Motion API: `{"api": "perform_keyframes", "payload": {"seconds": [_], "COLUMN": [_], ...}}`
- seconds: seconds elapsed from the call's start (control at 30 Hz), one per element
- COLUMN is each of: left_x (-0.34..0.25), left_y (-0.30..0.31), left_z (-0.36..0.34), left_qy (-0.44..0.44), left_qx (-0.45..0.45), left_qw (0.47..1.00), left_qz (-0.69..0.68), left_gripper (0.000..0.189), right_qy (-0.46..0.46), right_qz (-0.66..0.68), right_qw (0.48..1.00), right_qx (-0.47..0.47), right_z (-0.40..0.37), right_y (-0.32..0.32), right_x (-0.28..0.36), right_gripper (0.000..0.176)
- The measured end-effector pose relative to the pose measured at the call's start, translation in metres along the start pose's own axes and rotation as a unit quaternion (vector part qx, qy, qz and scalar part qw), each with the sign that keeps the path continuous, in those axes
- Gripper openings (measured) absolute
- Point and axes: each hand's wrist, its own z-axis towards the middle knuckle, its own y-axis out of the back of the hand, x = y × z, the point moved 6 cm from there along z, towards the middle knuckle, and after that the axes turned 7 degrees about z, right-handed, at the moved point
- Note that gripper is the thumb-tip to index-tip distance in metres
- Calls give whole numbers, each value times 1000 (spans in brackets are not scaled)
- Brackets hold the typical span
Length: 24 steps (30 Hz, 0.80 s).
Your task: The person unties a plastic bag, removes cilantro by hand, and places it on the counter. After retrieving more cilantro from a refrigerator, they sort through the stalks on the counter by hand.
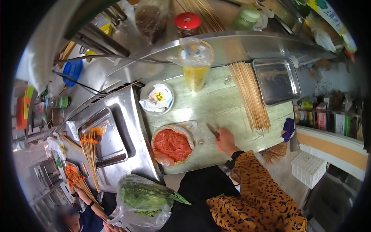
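My right hand (227, 141) is closed around the red handle of a small knife (212, 130) over the pale green board (208, 110). Left of it, red minced or marinated meat (172, 145) fills an open plastic bag. At the bottom-left edge, my left hand (113, 227) is only partly visible, its fingers bent at the edge of a clear plastic bag of leafy greens (145, 195). A bundle of thin wooden skewers (250, 98) lies on the board beside an empty metal tray (276, 82).
A plastic jug of yellow liquid (195, 77) and a white bowl (157, 97) stand behind. On the steel counter, loaded skewers (91, 141) rest on a tray (116, 141). A co-worker's hands (77, 189) hold more skewers at lower left. A white crate (308, 170) stands right.
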Motion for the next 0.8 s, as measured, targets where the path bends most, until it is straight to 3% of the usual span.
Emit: {"api": "perform_keyframes", "payload": {"seconds": [0.07,0.23,0.33,0.4,0.47,0.57,0.6,0.67,0.73,0.8], "left_x": [6,10,34,27,8,14,19,15,6,-2], "left_y": [6,12,102,87,25,56,71,60,40,27], "left_z": [1,-7,40,25,-16,11,15,13,14,18], "left_qy": [28,-3,-58,-83,-40,-78,-98,-77,-87,-100], "left_qx": [66,60,121,149,52,76,101,85,106,138], "left_qw": [996,995,987,982,998,994,990,992,989,984], "left_qz": [-46,-83,-88,-79,-5,10,29,43,59,50], "left_gripper": [23,28,45,40,34,37,44,54,50,52], "right_qy": [29,300,401,409,417,367,379,358,253,232], "right_qz": [11,110,157,138,116,82,79,188,309,359], "right_qw": [999,942,892,894,895,912,910,915,905,878], "right_qx": [-23,-99,-138,-123,-105,-161,-147,4,149,214], "right_z": [14,67,100,127,140,134,119,82,37,-11], "right_y": [28,84,81,64,42,26,23,14,6,13], "right_x": [30,194,279,314,328,327,326,314,292,282], "right_gripper": [22,28,28,31,34,44,44,39,27,18]}}
